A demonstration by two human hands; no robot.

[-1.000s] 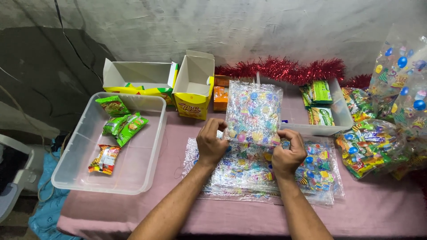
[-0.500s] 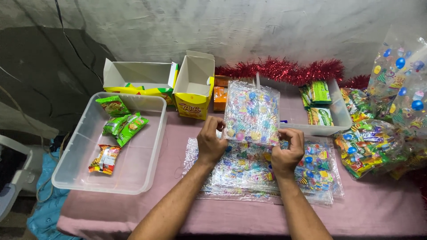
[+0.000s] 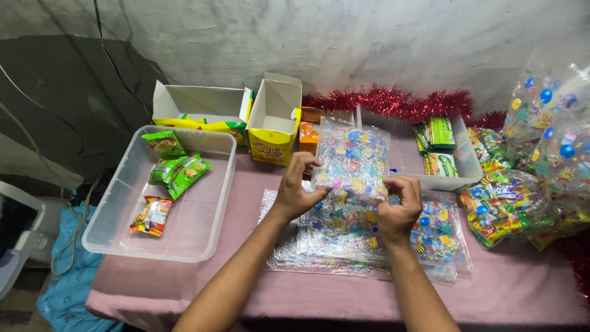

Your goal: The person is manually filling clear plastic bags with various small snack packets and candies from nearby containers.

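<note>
While I hold the printed cellophane bag [image 3: 351, 157] upright over the middle of the pink table [image 3: 203, 284], my left hand [image 3: 297, 192] has its fingers [image 3: 305, 161] clamped on the bag's left edge and my right hand [image 3: 398, 206] has its fingers pinched shut on the lower right corner. To do this well, I judge I should rub the two film layers apart near one edge, gently, so the thin plastic does not tear.

At far left, a clear plastic tub [image 3: 203, 243] holds three green snack packets [image 3: 179, 167] and one orange packet [image 3: 151, 215]. Behind it, a wide open carton [image 3: 200, 106] looks nearly empty from here, and the yellow carton [image 3: 275, 126] beside it stands open too; its inside is hidden. Under my hands lies a flat stack of matching cellophane bags [image 3: 344, 237]. Further right, a second clear tray [image 3: 467, 163] carries green packets [image 3: 440, 132], with red tinsel [image 3: 393, 101] behind. At far right sit filled treat bags [image 3: 501, 206].
</note>
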